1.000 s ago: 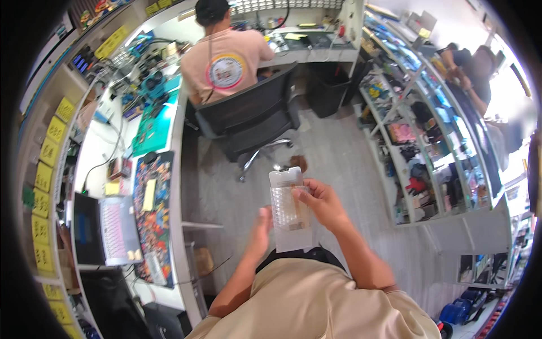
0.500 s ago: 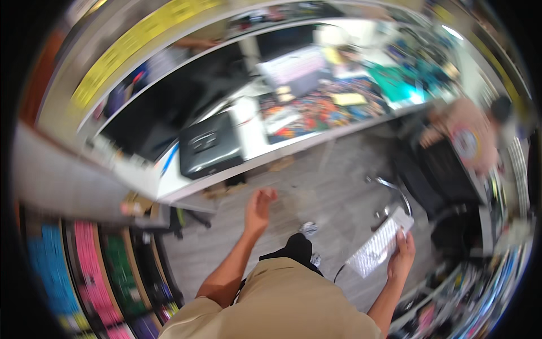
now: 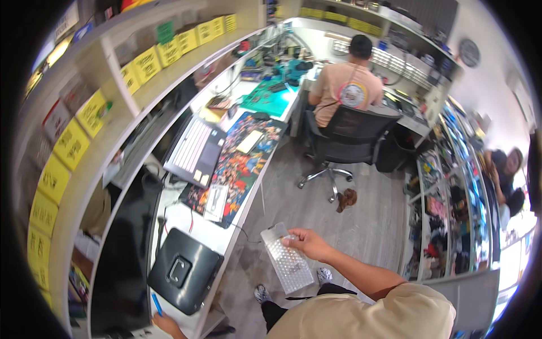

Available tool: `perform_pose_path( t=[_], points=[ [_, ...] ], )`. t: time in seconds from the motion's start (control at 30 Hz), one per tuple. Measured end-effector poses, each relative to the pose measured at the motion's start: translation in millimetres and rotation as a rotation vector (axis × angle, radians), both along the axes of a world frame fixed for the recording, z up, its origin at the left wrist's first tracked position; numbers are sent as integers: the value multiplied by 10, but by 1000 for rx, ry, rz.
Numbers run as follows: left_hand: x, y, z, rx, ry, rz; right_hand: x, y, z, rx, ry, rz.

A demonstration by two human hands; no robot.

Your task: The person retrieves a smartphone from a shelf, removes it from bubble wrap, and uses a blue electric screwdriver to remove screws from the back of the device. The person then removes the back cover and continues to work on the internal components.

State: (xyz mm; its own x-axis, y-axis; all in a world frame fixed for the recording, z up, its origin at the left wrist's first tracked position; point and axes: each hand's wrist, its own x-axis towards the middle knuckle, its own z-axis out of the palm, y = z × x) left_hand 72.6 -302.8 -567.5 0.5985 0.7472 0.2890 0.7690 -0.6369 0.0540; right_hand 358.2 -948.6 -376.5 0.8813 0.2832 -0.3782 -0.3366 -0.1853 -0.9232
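My right hand [image 3: 309, 244] grips the top of a clear bubble-wrap pouch [image 3: 289, 265], thumb over its near face. The pouch hangs over the floor in front of my body, and its contents are hard to make out. At the lower left, my left hand [image 3: 165, 324] has its fingers closed at the lower end of a slim blue pen [image 3: 156, 304], over the white desk. Just beyond the pen lies a glossy black boxy device [image 3: 195, 270] with a raised loop-shaped mark on top. Part of my left hand is cut off by the picture's lower rim.
A laptop [image 3: 195, 148] and a colourful desk mat [image 3: 240, 181] lie on the desk, with a green work mat [image 3: 264, 99] farther off. A co-worker [image 3: 347, 90] sits in a black chair [image 3: 353, 135]. Shelves [image 3: 141, 104] line the left; display racks [image 3: 446, 186] stand right.
My view has swung to the right, bringing the co-worker toward the middle. My left hand, formerly over the floor, has reached the blue pen on the desk. The pouch stays in my right hand.
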Motion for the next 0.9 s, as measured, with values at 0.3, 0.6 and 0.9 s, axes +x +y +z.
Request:
perform_pose_path(
  t=[0.3, 0.6, 0.9],
  points=[
    [-364, -1478, 66, -338, -360, 151, -379, -909, 77, -94, -53, -301],
    [2447, -6406, 1161, -1847, -96, -832, -376, -2676, 97, 316, -202, -508],
    [3429, -9966, 2398, -1795, 499, -1403, -383, -5445, 796, -160, -581, -685]
  ],
)
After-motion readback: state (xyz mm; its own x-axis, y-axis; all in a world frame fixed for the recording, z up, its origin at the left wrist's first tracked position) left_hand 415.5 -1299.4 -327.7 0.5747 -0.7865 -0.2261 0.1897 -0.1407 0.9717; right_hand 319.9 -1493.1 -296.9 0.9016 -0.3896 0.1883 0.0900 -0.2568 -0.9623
